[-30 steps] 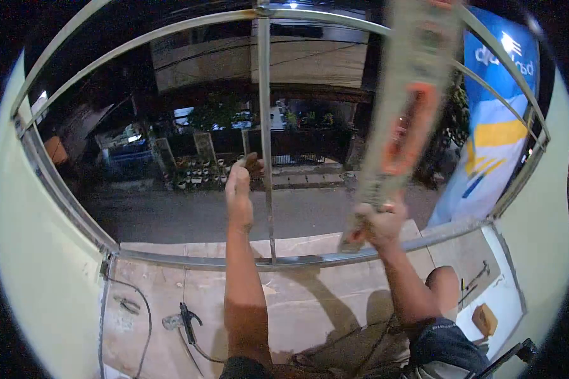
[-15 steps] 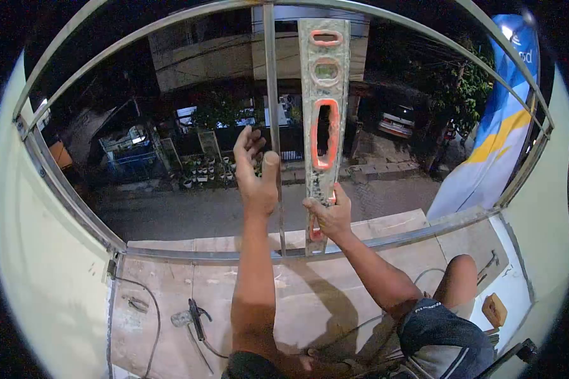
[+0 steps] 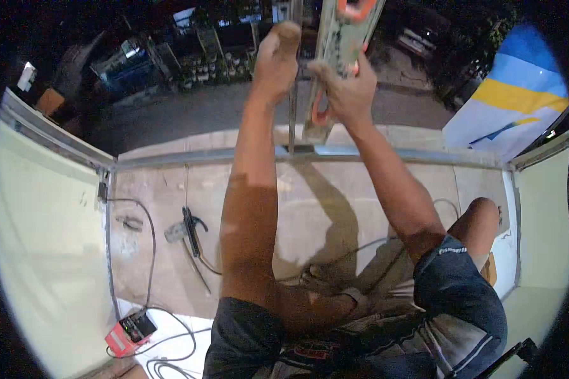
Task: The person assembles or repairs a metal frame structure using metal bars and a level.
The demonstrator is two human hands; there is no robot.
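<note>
My right hand [image 3: 348, 91] grips the lower part of a worn spirit level [image 3: 344, 44] with orange-rimmed openings. The level leans to the right at its top, which is cut off by the upper edge of the view. Just left of it, my left hand [image 3: 275, 66] is closed around the thin upright metal post [image 3: 293, 120], thumb on top; its fingers are mostly hidden. The post meets the horizontal bottom rail [image 3: 202, 156] of the metal frame.
On the board floor lie a welding electrode holder [image 3: 190, 230], a hammer [image 3: 176, 232] and pliers [image 3: 130, 223]. A red welding machine [image 3: 131, 331] with cables sits at lower left. Beyond the rail are a street far below and a blue, yellow and white banner [image 3: 518, 95].
The view has tipped downward. My left hand has gone from open beside the post to closed around it. The level, still in my right hand, has tilted away from the post.
</note>
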